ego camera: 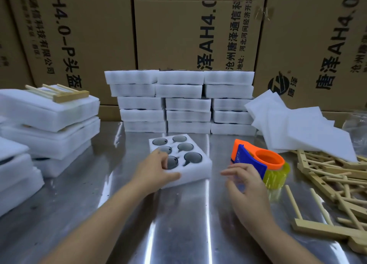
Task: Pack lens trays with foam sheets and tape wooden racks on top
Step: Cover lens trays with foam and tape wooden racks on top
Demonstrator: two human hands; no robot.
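A bare steel desk (178, 224) fills the near ground, shiny and streaked with reflections. On it the left hand (156, 169) holds the near left corner of the open lens tray (198, 164), fingers curled over the top and thumb along the near wall. The tray sits mid-desk with six dark lenses uncovered, its long axis running away from the person and leaning a little left.

The right hand (246, 182) hovers beside it, fingers loosely spread and holding nothing. It is just in front of the orange-and-blue tape dispenser (252, 158) (whether it touches is lost in blur).

The tray has no cover yet, so a sheet probably comes next. The loose foam sheets (309, 132) lie far right of the tray, above a heap of wooden racks (337, 170), so the right hand is the nearer one.

Farther back stand stacked foam trays (178, 103), then cardboard boxes (178, 25).
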